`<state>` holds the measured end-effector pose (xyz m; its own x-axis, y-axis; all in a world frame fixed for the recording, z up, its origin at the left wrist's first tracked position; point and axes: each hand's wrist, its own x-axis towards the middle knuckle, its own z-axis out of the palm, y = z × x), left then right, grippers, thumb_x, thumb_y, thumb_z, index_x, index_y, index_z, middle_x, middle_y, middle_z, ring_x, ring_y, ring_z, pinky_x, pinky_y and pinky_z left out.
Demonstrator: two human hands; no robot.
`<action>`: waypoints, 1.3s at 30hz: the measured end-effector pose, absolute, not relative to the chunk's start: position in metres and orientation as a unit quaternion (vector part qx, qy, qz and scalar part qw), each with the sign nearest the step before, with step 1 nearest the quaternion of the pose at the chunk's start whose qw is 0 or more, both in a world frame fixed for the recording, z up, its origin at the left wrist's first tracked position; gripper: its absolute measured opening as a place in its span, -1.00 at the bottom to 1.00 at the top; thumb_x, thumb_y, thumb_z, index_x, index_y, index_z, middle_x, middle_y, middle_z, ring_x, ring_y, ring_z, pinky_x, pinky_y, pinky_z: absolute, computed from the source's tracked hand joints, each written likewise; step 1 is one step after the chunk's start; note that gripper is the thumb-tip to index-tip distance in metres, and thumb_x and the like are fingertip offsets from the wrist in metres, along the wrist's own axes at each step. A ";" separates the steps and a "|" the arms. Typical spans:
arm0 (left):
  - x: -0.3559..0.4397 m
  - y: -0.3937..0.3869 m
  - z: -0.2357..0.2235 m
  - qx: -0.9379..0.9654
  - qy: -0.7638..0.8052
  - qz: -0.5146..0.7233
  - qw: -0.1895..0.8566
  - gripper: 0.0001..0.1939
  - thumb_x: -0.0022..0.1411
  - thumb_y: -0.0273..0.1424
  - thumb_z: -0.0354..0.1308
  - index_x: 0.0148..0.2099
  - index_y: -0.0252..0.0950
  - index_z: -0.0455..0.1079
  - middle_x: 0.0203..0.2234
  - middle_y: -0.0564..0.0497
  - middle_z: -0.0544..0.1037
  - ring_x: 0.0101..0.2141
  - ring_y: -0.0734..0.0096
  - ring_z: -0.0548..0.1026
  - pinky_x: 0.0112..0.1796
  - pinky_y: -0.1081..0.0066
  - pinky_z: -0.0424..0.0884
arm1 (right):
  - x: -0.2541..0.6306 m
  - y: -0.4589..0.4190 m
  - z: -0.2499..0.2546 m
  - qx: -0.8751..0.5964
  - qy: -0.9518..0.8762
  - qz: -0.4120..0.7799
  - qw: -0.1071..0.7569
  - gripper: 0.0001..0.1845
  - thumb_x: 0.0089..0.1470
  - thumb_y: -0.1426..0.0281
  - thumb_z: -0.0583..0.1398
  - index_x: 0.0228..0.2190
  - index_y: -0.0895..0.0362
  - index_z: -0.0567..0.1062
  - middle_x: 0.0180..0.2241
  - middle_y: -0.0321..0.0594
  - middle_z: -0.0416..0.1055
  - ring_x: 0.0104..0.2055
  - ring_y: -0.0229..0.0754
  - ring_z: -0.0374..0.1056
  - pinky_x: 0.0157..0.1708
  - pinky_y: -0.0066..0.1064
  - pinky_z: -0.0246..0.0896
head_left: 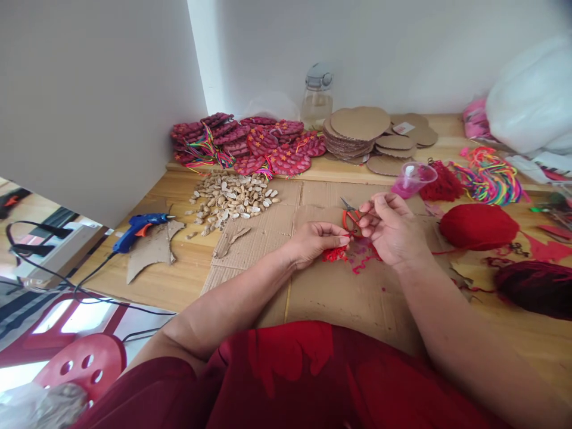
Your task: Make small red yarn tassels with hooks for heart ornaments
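Observation:
My left hand (318,243) is closed in a pinch on a small bundle of red yarn (335,255), whose curly ends hang below the fingers. Just to its right, my right hand (393,229) is raised with thumb and fingertips pressed together; what they hold, if anything, is too small to make out. Between the two hands is a pair of scissors (350,218) with orange handles, blades pointing away from me. Whether my right fingers touch the scissors I cannot tell. Bits of red and pink yarn (361,262) lie on the cardboard sheet (330,298) under my hands.
Peanut shells (239,199) are heaped left of centre, near a blue glue gun (140,229). Behind stand decorated red pieces (281,149), a bottle (318,98) and stacked cardboard discs (357,131). Rightward are a plastic cup (414,177), a red yarn ball (479,226) and dark yarn (536,289).

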<state>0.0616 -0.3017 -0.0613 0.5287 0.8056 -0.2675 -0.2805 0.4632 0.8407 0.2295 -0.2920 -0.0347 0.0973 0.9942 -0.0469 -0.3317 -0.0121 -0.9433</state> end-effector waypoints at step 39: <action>0.056 -0.290 -0.051 0.332 0.349 0.497 0.722 -0.67 -0.17 -0.30 0.47 -0.40 -0.38 0.48 -0.51 0.07 0.49 -0.47 0.60 0.38 -0.31 0.49 0.26 | 0.217 -0.311 -0.040 -0.517 -0.643 0.383 0.415 -0.84 0.09 0.26 0.23 -0.43 0.09 0.47 -0.53 -0.32 0.34 -0.53 -0.28 0.21 -0.54 -0.44 0.11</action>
